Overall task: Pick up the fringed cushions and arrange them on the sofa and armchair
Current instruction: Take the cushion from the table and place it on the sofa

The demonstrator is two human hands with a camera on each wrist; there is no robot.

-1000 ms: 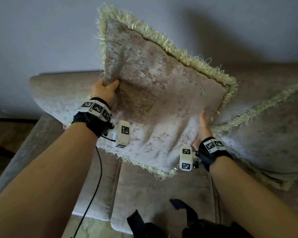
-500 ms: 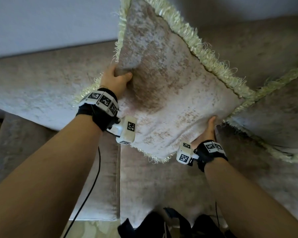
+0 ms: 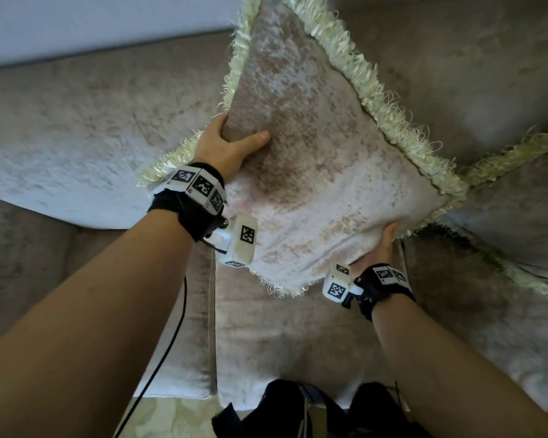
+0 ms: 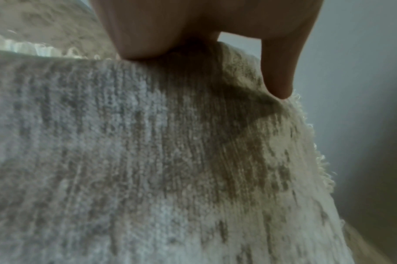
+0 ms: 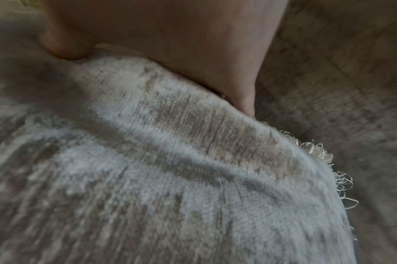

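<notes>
From my remote seat, the sofa (image 3: 76,137) backrest on the left shows mottled beige chenille, soft and rounded. My left hand (image 3: 225,150) pinches the fringed cushion (image 3: 314,172) at its left edge, thumb (image 3: 253,140) pressed flat on the front face, fingers wrapped behind. The cushion is square, its velvety pile in patchy taupe and pale grey, trimmed with shaggy cream fringe (image 3: 361,86); it is tilted like a diamond against the backrest, above the seat cushions. My right hand (image 3: 378,248) grips its lower right edge, thumb on the fabric, fingers tucked underneath. Further right, a second fringed cushion (image 3: 525,222) rests on the sofa, just beside the first.
</notes>
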